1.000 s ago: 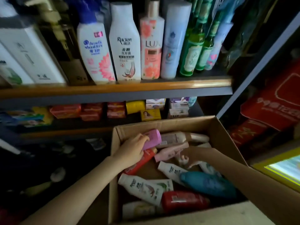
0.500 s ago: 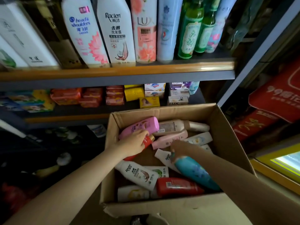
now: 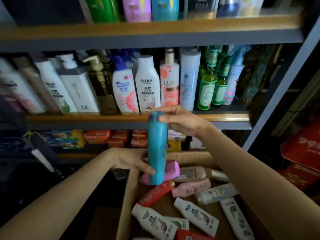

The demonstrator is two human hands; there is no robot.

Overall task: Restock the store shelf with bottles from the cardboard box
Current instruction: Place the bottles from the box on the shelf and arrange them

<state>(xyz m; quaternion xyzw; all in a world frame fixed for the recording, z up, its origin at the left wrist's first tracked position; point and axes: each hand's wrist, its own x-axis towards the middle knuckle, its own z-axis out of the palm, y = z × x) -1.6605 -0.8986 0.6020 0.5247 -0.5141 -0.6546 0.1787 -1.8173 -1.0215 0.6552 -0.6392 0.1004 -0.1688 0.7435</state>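
Bottles (image 3: 147, 87) crowd the shelf (image 3: 103, 117) behind the raised teal bottle (image 3: 156, 149).

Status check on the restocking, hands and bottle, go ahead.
Right hand pinches teal bottle at its cap; left hand steadies its base. Bottle upright above the cardboard box, level with the middle shelf. That shelf's front row looks packed.
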